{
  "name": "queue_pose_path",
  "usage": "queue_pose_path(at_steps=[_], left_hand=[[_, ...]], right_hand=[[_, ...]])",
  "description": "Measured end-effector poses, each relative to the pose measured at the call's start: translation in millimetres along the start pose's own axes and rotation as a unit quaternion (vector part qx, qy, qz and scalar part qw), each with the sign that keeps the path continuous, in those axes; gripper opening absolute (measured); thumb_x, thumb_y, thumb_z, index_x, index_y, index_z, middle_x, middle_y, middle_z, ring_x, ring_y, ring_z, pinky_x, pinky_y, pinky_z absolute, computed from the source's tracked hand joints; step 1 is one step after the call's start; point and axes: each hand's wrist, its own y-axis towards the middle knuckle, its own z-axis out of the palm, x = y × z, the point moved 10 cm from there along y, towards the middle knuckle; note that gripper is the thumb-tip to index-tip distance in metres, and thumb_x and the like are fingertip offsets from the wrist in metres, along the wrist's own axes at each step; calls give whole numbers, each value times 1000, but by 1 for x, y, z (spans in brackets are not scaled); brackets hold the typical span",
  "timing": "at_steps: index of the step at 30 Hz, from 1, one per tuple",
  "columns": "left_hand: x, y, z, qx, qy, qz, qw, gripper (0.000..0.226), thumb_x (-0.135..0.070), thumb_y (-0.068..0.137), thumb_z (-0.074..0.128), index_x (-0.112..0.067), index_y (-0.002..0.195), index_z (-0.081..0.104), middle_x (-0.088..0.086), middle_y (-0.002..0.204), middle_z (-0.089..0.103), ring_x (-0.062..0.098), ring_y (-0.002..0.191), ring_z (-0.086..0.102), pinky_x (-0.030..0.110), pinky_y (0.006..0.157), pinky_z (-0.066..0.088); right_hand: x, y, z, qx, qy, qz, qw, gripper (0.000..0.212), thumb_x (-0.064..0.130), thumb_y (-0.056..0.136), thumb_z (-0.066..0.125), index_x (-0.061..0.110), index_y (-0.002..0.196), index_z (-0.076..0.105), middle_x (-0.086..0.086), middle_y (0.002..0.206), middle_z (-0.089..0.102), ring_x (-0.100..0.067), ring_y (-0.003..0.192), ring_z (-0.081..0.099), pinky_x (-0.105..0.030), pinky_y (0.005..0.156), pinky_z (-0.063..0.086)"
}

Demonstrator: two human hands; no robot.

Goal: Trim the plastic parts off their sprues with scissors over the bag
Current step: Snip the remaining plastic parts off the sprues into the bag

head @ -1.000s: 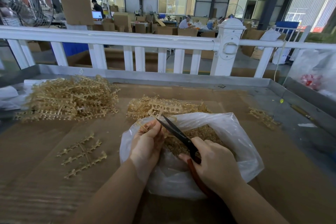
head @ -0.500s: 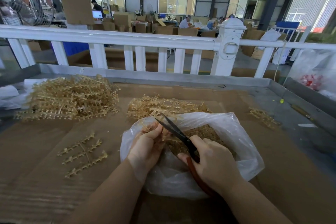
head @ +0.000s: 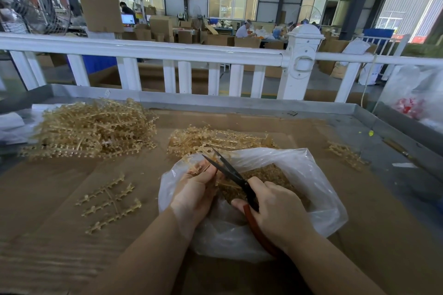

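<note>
Left hand (head: pixel 195 193) pinches a tan sprue (head: pixel 199 170) over the clear plastic bag (head: pixel 309 175), fingers curled tight on it. Right hand (head: pixel 279 217) is wrapped round the red handles of the scissors (head: pixel 230 172); blades part-open in a narrow V at the sprue. Judgement: cut close to each part, keep the blade tips clear of the left thumb and the bag film, stay above the bag mouth so parts drop onto the trimmed parts (head: pixel 268 179) inside. 2 sprue piles (head: pixel 96 127) wait behind on the cardboard (head: pixel 48 199).

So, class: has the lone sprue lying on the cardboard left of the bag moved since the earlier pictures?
No. The lone sprue lies at the same spot and angle relative to the big pile behind it and the bag on its right.
</note>
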Motion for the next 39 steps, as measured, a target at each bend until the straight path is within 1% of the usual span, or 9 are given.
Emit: queue_pose_path(at_steps=[2, 7, 10, 16, 20, 25, 31, 35, 39], left_hand=[[0, 1, 0, 3, 1, 0, 1000, 20, 0, 93, 46, 4, 106, 61, 20, 96, 65, 28, 87, 64, 42, 95, 47], [1, 6, -1, -2, -9, 3, 1000, 34, 2, 93, 46, 9, 125, 53, 24, 114, 59, 33, 106, 57, 47, 109, 36], [1, 6, -1, 1, -15, 2, 1000, 29, 3, 93, 46, 7, 120, 56, 20, 102, 63, 28, 95, 61, 44, 105, 41], [-2, 2, 2, 5, 18, 20, 1000, 15, 1, 92, 49, 2, 97, 63, 17, 87, 67, 25, 78, 66, 37, 83, 53], [-2, -3, 3, 5, 43, 22, 999, 23, -2, 94, 48, 8, 108, 62, 24, 99, 68, 35, 94, 66, 44, 88, 52], [-2, -5, 1, -4, 12, 19, 1000, 23, -2, 92, 50, 10, 108, 61, 22, 98, 67, 32, 92, 65, 43, 90, 52], [-1, -2, 0, 11, -8, 9, 1000, 19, -2, 87, 53, 5, 99, 66, 20, 94, 72, 27, 83, 72, 33, 69, 60], [0, -3, 2, 29, -5, -1, 1000, 30, -8, 75, 58, 6, 101, 66, 22, 100, 69, 30, 90, 70, 36, 77, 59], [0, -5, 4, 26, -5, 1, 1000, 26, -3, 87, 52, 9, 108, 62, 27, 110, 65, 34, 97, 66, 38, 81, 58]], right_hand=[[1, 0, 0, -2, 10, 1, 1000, 35, 63, 89, 40, 29, 92, 43, 9, 76, 52, -13, 70, 55, -21, 61, 35], [1, 3, 2, 4, 17, 3, 1000, 32, 62, 89, 42, 31, 88, 36, 10, 72, 47, -15, 68, 55, -21, 58, 30], [0, 3, 2, 8, 16, 1, 1000, 32, 62, 89, 40, 31, 87, 34, 9, 70, 47, -13, 65, 52, -22, 58, 28], [1, 3, -2, 3, 21, -7, 1000, 33, 64, 88, 39, 31, 85, 37, 11, 68, 49, -8, 62, 49, -18, 57, 31], [1, 4, 0, 4, 17, -7, 1000, 32, 63, 88, 39, 31, 88, 38, 10, 73, 51, -9, 66, 52, -19, 60, 36], [2, 3, 2, 2, -3, -12, 1000, 40, 64, 89, 36, 27, 101, 47, 6, 85, 58, -11, 77, 57, -25, 72, 48], [2, 2, 0, -5, -9, -11, 1000, 42, 65, 89, 36, 28, 105, 47, 7, 88, 58, -11, 80, 56, -22, 72, 46], [3, 1, 0, -15, -8, -6, 1000, 41, 65, 89, 37, 27, 103, 49, 7, 86, 57, -11, 78, 56, -20, 68, 44], [2, 3, 1, -18, -12, 2, 1000, 40, 64, 90, 35, 27, 104, 47, 6, 87, 57, -13, 79, 57, -21, 69, 43]])
